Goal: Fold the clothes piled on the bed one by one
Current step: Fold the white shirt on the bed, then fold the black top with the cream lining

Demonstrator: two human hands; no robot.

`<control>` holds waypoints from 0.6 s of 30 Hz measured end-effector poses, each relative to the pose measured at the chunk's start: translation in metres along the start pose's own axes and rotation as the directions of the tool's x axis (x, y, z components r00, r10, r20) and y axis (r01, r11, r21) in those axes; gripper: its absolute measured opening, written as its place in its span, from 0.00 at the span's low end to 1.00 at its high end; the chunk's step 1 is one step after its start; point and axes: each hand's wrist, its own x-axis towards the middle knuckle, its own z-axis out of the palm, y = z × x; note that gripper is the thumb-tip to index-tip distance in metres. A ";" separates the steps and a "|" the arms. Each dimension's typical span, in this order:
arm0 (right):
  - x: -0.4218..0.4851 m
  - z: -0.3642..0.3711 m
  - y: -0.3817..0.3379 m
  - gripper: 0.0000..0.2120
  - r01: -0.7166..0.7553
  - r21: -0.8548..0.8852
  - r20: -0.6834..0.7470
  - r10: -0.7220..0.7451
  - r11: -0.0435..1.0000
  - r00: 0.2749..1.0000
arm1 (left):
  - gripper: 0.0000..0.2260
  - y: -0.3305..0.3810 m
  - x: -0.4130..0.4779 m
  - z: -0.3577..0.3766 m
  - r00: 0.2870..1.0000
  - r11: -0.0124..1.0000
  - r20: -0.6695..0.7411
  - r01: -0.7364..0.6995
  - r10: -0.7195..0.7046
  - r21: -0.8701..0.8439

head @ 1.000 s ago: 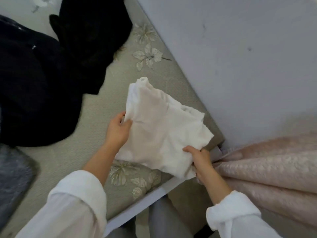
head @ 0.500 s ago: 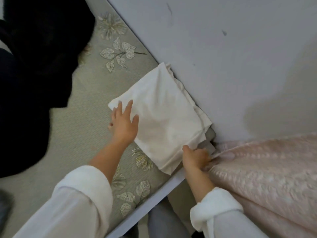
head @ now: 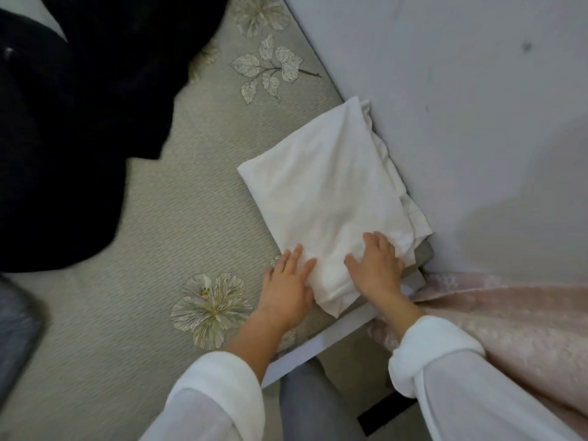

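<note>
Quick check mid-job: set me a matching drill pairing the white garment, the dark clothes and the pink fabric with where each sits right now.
1. white garment
2. dark clothes
3. pink fabric

A. heaped at the upper left of the bed
B. lower right, past the bed's corner
C. folded flat beside the wall

Pairs: 1-C, 2-A, 3-B.

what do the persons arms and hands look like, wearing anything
Both arms wear loose white long sleeves, the left sleeve and right sleeve each pushed up into a thick bunched cuff on the forearm. The left hand and right hand are bare: no gloves, rings or watch visible.
</note>
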 end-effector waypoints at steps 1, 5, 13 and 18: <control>-0.005 0.003 -0.009 0.28 0.027 0.001 -0.043 -0.027 1.000 0.999 | 0.24 -0.008 -0.004 -0.006 0.998 0.999 -0.063 0.025 -0.027 -0.032; -0.035 0.027 -0.058 0.25 0.153 0.033 -0.046 -0.151 0.988 0.987 | 0.24 -0.063 -0.037 -0.027 0.949 0.949 -0.176 0.220 -0.262 -0.225; -0.097 0.088 -0.203 0.24 0.409 -0.068 0.110 -0.401 0.910 0.910 | 0.22 -0.213 -0.147 -0.040 0.833 0.819 -0.149 0.463 -0.533 -0.340; -0.127 0.139 -0.283 0.25 0.496 -0.091 0.241 -0.464 0.864 0.852 | 0.22 -0.284 -0.191 -0.054 0.785 0.804 -0.271 0.428 -0.556 -0.412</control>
